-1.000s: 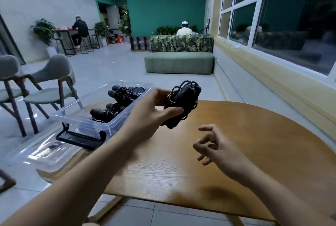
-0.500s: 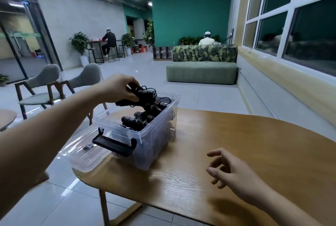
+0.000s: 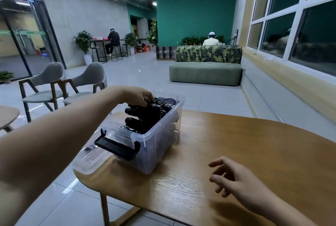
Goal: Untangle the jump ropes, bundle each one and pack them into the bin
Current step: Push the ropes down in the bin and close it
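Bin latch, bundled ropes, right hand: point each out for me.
bin latch (image 3: 117,148), head view, middle of the black clip.
bundled ropes (image 3: 147,116), head view, black handles mid-pile.
right hand (image 3: 238,180), head view, back of the hand.

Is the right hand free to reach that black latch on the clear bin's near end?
Probably yes. The right hand is open and empty above the wooden table, with only bare tabletop between it and the black latch. The left hand grips a rope bundle farther back in the clear bin.
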`<state>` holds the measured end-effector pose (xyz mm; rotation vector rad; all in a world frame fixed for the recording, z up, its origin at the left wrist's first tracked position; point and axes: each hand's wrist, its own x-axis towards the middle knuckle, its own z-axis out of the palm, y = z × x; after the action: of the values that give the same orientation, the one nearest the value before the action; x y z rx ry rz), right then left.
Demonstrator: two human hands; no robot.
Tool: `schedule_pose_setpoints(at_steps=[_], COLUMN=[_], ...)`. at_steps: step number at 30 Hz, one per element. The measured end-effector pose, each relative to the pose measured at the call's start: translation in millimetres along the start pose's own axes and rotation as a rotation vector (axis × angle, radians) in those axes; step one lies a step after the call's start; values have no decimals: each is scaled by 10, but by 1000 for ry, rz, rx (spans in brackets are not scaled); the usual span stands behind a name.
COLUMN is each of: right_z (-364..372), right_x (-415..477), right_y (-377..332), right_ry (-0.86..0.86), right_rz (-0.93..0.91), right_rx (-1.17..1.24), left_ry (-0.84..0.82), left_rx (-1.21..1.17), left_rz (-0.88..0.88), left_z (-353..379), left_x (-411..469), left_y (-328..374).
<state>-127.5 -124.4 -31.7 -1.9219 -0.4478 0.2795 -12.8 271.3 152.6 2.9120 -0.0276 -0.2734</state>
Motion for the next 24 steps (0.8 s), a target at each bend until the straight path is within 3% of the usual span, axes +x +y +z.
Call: schedule_pose_setpoints(at_steps=[4, 10, 14, 21, 24], right_z=[2, 53, 125, 324, 421], right_x=[22, 108, 286, 954, 1209], right_y=[-3, -7, -153, -788, -1081], right_ry=[-6, 39, 125, 182, 148], right_rz=[-6, -74, -226, -485, -552], right_rx=[-1, -77, -295, -453, -574], left_ry=[30, 295, 283, 294, 253], left_rx=[-100, -144, -154, -94, -123], left_rz=[-7, 31, 67, 83, 102], left_z=[134, 370, 476, 666, 715], left_x=[109, 136, 140, 120, 66], left_y=[-132, -309, -191, 145, 101])
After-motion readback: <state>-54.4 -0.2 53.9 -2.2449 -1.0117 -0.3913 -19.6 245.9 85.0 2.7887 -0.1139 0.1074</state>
